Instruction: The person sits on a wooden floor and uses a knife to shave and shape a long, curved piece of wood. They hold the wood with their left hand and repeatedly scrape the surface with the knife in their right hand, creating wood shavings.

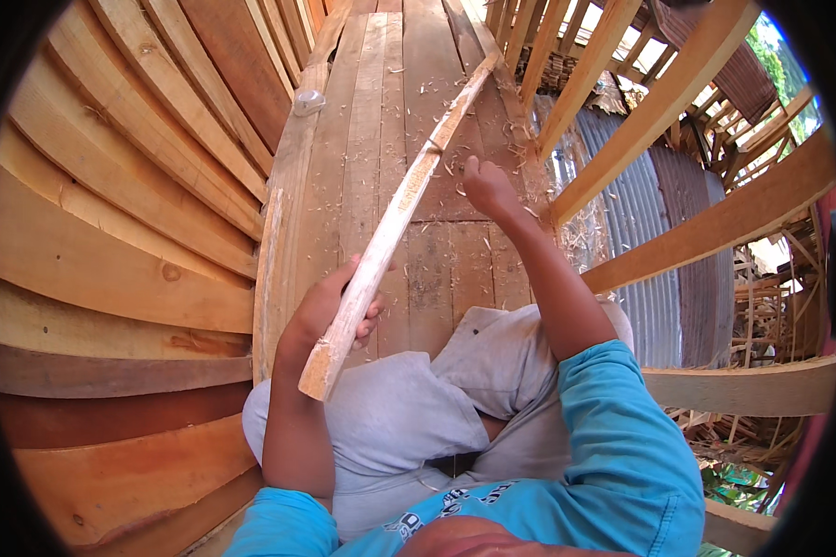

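Observation:
A long, pale wooden stick (pixel 385 234) slants from above my lap to the far right part of the plank floor. Its near end is squared off, and its surface looks whitish in the middle and rougher toward both ends. My left hand (pixel 320 302) is wrapped round the stick near that end, fingers showing on its right side. To the right of the stick's far half, my right hand (pixel 492 190) is closed in a fist, apart from the wood. Whatever it holds, if anything, I cannot make out. A dark mark crosses the stick near this hand.
Curled wood shavings are scattered over the plank floor (pixel 362 176). A small clear container (pixel 308 102) lies by the left wall of overlapping boards (pixel 149 186). On the right stand open wooden posts (pixel 650 102), with corrugated metal sheets (pixel 622 200) beyond and below.

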Available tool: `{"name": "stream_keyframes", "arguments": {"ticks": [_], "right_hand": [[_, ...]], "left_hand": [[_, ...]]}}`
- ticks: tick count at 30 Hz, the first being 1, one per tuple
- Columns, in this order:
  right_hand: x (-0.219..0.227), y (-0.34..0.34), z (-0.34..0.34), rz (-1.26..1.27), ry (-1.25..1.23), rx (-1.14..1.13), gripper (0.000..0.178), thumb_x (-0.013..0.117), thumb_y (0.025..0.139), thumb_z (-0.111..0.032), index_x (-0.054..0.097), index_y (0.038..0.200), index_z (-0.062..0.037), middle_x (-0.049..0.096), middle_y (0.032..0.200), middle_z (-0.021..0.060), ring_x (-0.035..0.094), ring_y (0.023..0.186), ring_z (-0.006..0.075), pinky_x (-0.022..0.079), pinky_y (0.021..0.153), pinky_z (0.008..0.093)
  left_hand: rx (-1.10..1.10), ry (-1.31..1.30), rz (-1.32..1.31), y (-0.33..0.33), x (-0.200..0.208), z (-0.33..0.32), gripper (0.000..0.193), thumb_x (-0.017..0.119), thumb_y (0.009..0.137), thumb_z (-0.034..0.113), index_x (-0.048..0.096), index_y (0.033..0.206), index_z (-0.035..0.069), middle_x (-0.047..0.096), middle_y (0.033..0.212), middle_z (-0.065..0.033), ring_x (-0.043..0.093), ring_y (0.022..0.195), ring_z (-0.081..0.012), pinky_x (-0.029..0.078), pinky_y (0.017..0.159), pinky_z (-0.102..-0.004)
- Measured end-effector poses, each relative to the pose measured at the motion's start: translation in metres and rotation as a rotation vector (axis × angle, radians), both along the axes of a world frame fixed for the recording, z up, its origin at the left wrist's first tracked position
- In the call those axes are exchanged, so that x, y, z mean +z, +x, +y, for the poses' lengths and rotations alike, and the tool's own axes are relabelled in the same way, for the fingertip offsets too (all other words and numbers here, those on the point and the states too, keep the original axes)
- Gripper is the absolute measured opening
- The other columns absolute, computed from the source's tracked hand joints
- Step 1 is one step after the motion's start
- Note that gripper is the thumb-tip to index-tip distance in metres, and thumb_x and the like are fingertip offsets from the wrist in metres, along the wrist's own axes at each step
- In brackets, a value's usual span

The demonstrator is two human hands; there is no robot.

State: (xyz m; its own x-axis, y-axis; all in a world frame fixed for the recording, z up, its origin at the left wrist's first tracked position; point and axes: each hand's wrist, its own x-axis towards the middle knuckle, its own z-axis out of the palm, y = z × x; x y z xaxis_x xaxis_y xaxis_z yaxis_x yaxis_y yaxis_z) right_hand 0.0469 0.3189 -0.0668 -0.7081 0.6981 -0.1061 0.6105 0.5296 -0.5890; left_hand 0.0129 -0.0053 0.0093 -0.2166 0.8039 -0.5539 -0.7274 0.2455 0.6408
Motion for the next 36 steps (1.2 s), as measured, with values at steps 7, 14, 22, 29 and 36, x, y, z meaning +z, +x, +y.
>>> {"name": "stream_keyframes", "arguments": {"ticks": [7, 14, 22, 29, 36], "right_hand": [[0.055, 0.03, -0.1, 0.049, 0.092, 0.284, 0.049, 0.04, 0.095, -0.033, 0.066, 0.078, 0.0055, 0.063, 0.084, 0.0327, 0.062, 0.087, 0.0492, 0.048, 0.082, 0.0542], [0.033, 0.023, -0.1, 0.162, 0.268, 0.208, 0.046, 0.042, 0.092, -0.03, 0.067, 0.068, -0.0004, 0.066, 0.075, 0.026, 0.064, 0.081, 0.0471, 0.051, 0.078, 0.0549], [-0.012, 0.024, 0.077, -0.134, 0.087, -0.199, 0.056, 0.032, 0.095, -0.035, 0.066, 0.114, 0.007, 0.061, 0.119, 0.033, 0.059, 0.115, 0.045, 0.046, 0.099, 0.0486], [-0.027, 0.001, 0.032, -0.032, -0.065, -0.135, 0.065, 0.026, 0.101, -0.039, 0.066, 0.107, 0.0122, 0.063, 0.114, 0.0337, 0.059, 0.111, 0.0476, 0.045, 0.096, 0.0501], [0.051, 0.01, -0.056, 0.071, 0.041, 0.124, 0.061, 0.03, 0.101, -0.038, 0.069, 0.083, 0.0041, 0.065, 0.089, 0.0324, 0.063, 0.091, 0.0484, 0.047, 0.087, 0.0545]], "left_hand": [[0.063, -0.034, 0.021, 0.0, 0.004, 0.003, 0.052, 0.027, 0.107, 0.042, 0.048, 0.136, 0.005, 0.048, 0.06, 0.0013, 0.043, 0.039, -0.007, 0.038, 0.034, -0.0228], [0.002, 0.101, -0.131, -0.009, -0.023, 0.006, 0.052, 0.031, 0.105, 0.048, 0.047, 0.133, 0.008, 0.047, 0.066, -0.0014, 0.043, 0.044, -0.0093, 0.039, 0.037, -0.0258], [0.017, -0.185, 0.104, 0.042, 0.003, 0.03, 0.053, 0.027, 0.105, 0.05, 0.048, 0.133, 0.01, 0.045, 0.064, -0.0014, 0.042, 0.041, -0.0097, 0.037, 0.037, -0.0264], [0.081, 0.521, -0.771, -0.016, -0.026, 0.0, 0.05, 0.024, 0.106, 0.033, 0.031, 0.139, -0.005, 0.045, 0.075, -0.01, 0.05, 0.051, -0.0164, 0.045, 0.038, -0.0304], [0.13, 0.534, -0.755, -0.018, -0.019, -0.004, 0.048, 0.024, 0.106, 0.03, 0.034, 0.134, -0.008, 0.044, 0.073, -0.0077, 0.049, 0.049, -0.0144, 0.045, 0.038, -0.0276]]}}
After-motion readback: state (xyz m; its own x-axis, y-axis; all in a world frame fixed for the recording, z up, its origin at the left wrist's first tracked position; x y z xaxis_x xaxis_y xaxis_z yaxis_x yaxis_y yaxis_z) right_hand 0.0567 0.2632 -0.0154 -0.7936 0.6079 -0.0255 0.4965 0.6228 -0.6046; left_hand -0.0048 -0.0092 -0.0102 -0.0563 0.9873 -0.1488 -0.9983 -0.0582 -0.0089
